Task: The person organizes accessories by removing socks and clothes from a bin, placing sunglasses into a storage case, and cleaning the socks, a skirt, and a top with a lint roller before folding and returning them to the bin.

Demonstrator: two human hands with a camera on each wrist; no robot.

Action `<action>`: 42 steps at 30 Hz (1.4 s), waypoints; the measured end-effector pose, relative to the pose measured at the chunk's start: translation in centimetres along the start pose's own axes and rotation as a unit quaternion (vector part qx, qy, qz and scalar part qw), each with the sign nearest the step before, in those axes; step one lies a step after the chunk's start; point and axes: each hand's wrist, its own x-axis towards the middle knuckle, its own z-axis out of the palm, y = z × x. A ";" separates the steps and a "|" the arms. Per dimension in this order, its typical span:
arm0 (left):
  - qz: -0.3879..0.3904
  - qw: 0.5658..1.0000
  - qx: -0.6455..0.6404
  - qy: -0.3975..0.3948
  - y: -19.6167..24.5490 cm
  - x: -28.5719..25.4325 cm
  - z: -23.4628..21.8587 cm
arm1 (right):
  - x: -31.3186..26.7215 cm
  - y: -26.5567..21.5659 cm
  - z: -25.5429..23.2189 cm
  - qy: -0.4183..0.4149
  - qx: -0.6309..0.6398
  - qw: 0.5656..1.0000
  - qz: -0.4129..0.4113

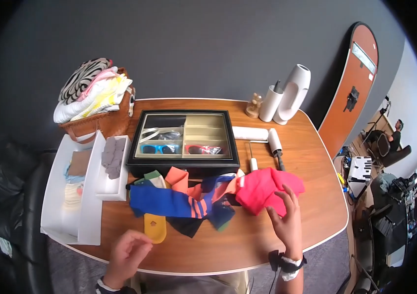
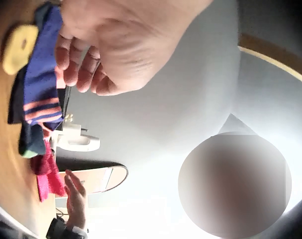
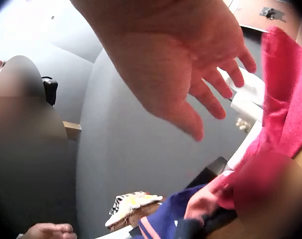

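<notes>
My left hand (image 1: pixel 126 256) hovers near the table's front edge, fingers loosely bent and holding nothing, just below a yellow piece (image 1: pixel 155 229). My right hand (image 1: pixel 287 223) is beside a bright pink cloth (image 1: pixel 262 188), its fingers spread with nothing in them; in the right wrist view the hand (image 3: pixel 185 64) is apart from the pink cloth (image 3: pixel 290 94). Left of that cloth lies a pile of fabric pieces, with a blue one with orange stripes (image 1: pixel 162 201) on top. In the left wrist view the blue fabric (image 2: pixel 41 79) lies beyond my left hand (image 2: pixel 116 45).
A black case (image 1: pixel 184 169) with sunglasses stands behind the pile. White bins (image 1: pixel 91 215) with folded cloths are at the left, and a brown bag (image 1: pixel 103 126) of clothes behind them. White bottles (image 1: pixel 270 104), a lint roller (image 1: pixel 274 142) and a jar (image 1: pixel 254 106) stand at the back right.
</notes>
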 end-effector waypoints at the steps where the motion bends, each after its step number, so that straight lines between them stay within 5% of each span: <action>1: 0.012 1.000 0.024 0.003 0.5 -0.2 -0.8 | -0.6 0.2 0.3 -0.012 0.032 0.999 0.021; 4: 0.026 0.990 0.134 0.039 3.2 -0.7 -4.3 | -2.6 0.3 2.1 -0.030 0.099 0.993 0.048; 6: 0.053 0.946 0.313 0.064 6.7 0.0 -6.7 | -3.6 -1.0 2.9 -0.047 0.131 0.986 0.094; 8: 0.117 0.892 0.430 0.079 8.1 1.6 -10.5 | -4.7 -1.9 3.7 -0.097 0.196 0.947 0.235; 10: 0.099 0.844 0.521 0.077 9.3 3.8 -14.6 | -7.1 0.8 6.1 -0.160 0.208 0.944 0.200; 12: 0.053 0.800 0.596 0.051 6.9 6.5 -21.8 | -8.0 0.8 7.2 -0.154 0.221 0.953 0.137; 13: 0.003 0.804 0.594 0.033 4.7 8.1 -25.1 | -7.4 -2.9 5.9 -0.164 0.250 0.930 0.212; 14: -0.047 0.806 0.589 0.015 3.5 9.2 -27.2 | -7.3 -3.0 6.0 -0.175 0.233 0.935 0.203; 16: -0.230 0.788 0.570 -0.040 3.4 10.4 -25.6 | -7.2 -2.8 6.2 -0.191 0.194 0.944 0.187; 18: -0.263 0.758 0.591 -0.085 1.1 11.6 -25.9 | -7.1 -2.5 6.1 -0.178 0.209 0.947 0.169; 20: -0.154 0.727 0.658 -0.120 -4.6 12.5 -28.4 | -7.2 -2.2 6.0 -0.170 0.219 0.949 0.151; 21: -0.205 0.710 0.667 -0.093 -2.9 13.1 -26.2 | -7.2 -2.0 5.9 -0.171 0.223 0.949 0.141; 24: -0.153 0.748 0.639 -0.098 -1.9 13.7 -27.3 | -6.9 -2.4 5.4 -0.176 0.239 0.945 0.134; 28: -0.048 0.797 0.592 0.112 3.1 12.1 -27.0 | -7.0 -2.2 5.8 -0.181 0.266 0.935 0.150; 31: 0.037 0.948 0.216 0.232 7.3 10.6 -23.9 | -7.2 -2.0 6.4 -0.183 0.288 0.929 0.145; 32: 0.050 0.957 0.144 0.248 9.2 9.6 -21.6 | -7.1 -2.3 6.4 -0.206 0.300 0.918 0.160; 34: 0.046 0.969 -0.036 0.241 11.7 7.4 -16.8 | -7.3 -3.8 6.1 -0.253 0.320 0.892 0.192; 36: 0.009 0.966 -0.224 0.132 11.2 5.4 -13.4 | -7.5 -6.5 6.2 -0.264 0.423 0.855 0.142; 38: -0.042 0.936 -0.337 0.095 9.8 3.2 -8.2 | -6.9 -10.4 5.1 -0.296 0.459 0.830 0.113; 39: -0.097 0.901 -0.423 -0.001 8.1 2.4 -6.6 | -7.2 -11.8 5.0 -0.292 0.488 0.818 0.091; 41: -0.155 0.948 -0.275 0.032 2.9 1.5 -2.8 | -7.2 -12.4 6.5 -0.340 0.570 0.748 0.009; 42: -0.196 0.951 -0.239 0.031 -1.2 1.2 -1.7 | -7.6 -13.6 6.8 -0.331 0.679 0.651 0.071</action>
